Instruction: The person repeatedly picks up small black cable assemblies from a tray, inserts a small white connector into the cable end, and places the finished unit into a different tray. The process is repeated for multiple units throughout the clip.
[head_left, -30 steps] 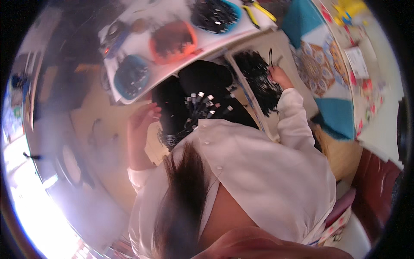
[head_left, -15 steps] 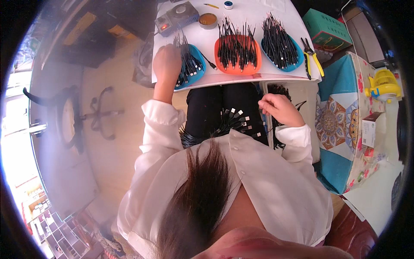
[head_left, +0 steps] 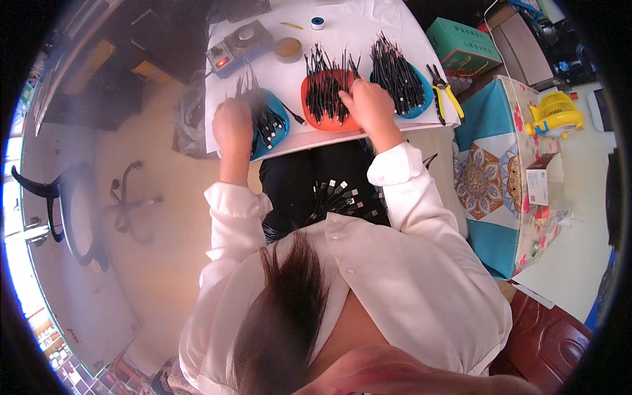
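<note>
My left hand (head_left: 233, 129) is closed at the left side of a blue tray (head_left: 280, 112) that holds black cables (head_left: 267, 125). Whatever its fingers grip is hidden from view. At the right rim of an orange tray (head_left: 342, 125), my right hand (head_left: 371, 109) has thumb and fingers bent together against the black cables (head_left: 322, 92) lying there. What is between them cannot be made out. More black cables (head_left: 396, 72) fill a second blue tray (head_left: 421, 104) to the right. Several black cables with metal plugs (head_left: 342, 197) lie across my lap.
A soldering station (head_left: 238, 47) with a lit red switch stands at the back left, beside a round tin (head_left: 288, 50) and a small spool (head_left: 317, 24). Yellow-handled pliers (head_left: 447, 95) lie at the right table edge. A green box (head_left: 463, 47) and yellow fan (head_left: 556, 116) are farther right.
My right hand has gone from above my lap up and forward to the orange tray. My left hand stays by the left blue tray, slightly lower against it. The whole view has shifted.
</note>
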{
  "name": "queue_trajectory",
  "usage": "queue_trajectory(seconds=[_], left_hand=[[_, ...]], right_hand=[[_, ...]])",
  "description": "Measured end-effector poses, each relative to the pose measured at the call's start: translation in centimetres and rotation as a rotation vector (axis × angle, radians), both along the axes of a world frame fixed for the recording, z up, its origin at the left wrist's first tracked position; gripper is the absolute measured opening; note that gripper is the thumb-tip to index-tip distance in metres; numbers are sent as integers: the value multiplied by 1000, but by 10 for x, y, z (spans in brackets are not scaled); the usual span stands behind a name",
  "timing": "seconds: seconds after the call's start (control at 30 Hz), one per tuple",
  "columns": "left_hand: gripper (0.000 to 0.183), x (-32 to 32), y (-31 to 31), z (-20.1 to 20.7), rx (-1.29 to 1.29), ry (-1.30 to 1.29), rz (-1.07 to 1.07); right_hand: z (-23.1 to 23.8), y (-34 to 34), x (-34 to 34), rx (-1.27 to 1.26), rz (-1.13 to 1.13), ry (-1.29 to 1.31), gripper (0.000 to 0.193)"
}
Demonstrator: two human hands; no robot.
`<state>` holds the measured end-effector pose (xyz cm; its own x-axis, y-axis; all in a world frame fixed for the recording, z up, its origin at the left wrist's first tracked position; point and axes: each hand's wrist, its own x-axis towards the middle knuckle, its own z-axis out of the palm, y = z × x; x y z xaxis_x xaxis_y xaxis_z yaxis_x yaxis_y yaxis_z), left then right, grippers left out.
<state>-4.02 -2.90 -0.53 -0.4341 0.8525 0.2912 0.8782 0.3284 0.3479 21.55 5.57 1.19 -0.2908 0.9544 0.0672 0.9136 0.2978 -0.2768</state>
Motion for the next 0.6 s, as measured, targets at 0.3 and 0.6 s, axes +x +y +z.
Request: queue_trajectory(seconds=[0.3, 0.6], left_hand=[[9, 0, -14, 24, 606, -638, -74], [20, 84, -30, 58, 514, -1475, -284]], right_hand=[[-6, 2, 3, 82, -22, 145, 21], [44, -80, 13, 85, 180, 804, 15]])
